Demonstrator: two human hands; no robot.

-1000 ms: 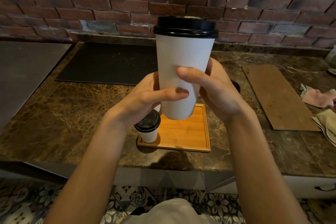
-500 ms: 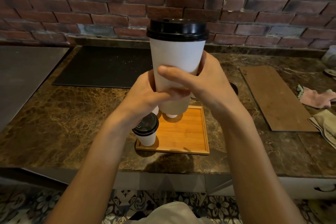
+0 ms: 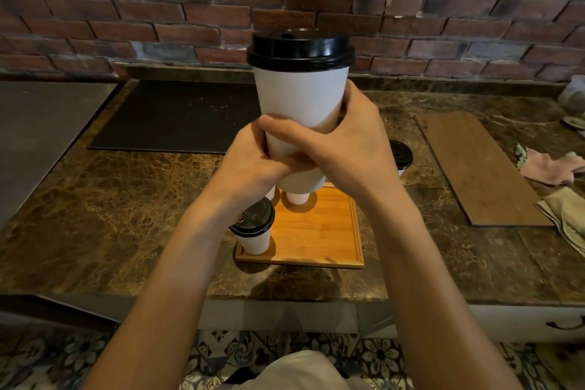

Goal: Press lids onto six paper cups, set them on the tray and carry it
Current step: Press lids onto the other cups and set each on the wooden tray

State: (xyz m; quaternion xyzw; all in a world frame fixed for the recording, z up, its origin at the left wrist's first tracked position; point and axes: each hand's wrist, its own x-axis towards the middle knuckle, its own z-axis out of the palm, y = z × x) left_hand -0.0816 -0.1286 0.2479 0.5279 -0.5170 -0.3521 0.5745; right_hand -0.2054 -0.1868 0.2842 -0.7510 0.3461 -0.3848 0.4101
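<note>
I hold a tall white paper cup [image 3: 299,98] with a black lid [image 3: 300,49] upright in the air above the wooden tray [image 3: 319,231]. My left hand [image 3: 250,161] and my right hand [image 3: 345,149] both wrap round its lower half, the right thumb lying across the front. On the tray's near left corner stands a small lidded cup [image 3: 254,229]. Bases of two more cups [image 3: 298,196] show at the tray's far edge, mostly hidden behind the held cup. Another lidded cup [image 3: 401,155] stands on the counter right of my right hand.
The tray rests on a brown marble counter [image 3: 126,199] under a brick wall. A dark mat [image 3: 177,117] lies at the back left, a wooden board [image 3: 474,168] to the right, with a pink cloth [image 3: 550,165] and a beige cloth [image 3: 566,218] beyond it.
The held cup has come lower and slightly left towards the tray. My hands have slid closer together round its lower part, the right thumb now overlapping the left hand.
</note>
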